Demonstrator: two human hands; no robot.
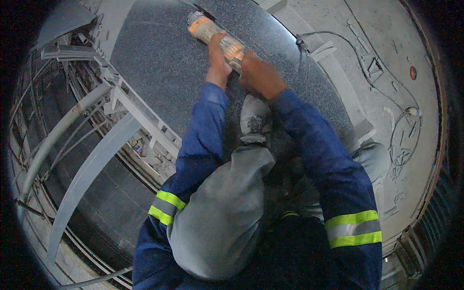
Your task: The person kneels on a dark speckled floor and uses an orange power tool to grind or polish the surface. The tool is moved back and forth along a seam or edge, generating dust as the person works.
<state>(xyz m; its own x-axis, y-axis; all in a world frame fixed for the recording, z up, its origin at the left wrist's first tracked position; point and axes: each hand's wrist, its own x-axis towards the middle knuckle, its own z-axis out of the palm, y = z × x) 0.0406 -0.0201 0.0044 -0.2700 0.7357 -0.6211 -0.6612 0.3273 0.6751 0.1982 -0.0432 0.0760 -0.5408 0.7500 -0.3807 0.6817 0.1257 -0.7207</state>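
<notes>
A dusty orange power tool, which looks like an angle grinder point(207, 30), lies slantwise over a dark speckled stone slab point(157, 63), its head toward the upper left. My left hand point(218, 60) is wrapped round the middle of its body. Farther back along the same tool, my right hand point(261, 77) grips the rear end. Whether a disc is fitted and touching the slab cannot be made out. Just below my hands, my dusty shoe point(253, 113) rests on the slab.
Pale stone strips point(333, 53) border the slab on the right. A dark cable point(357, 46) runs over the dusty floor among scattered offcuts. To the left are a metal frame point(145, 118), a curved grey strip point(92, 176) and heaped rods. A round orange disc point(413, 73) lies far right.
</notes>
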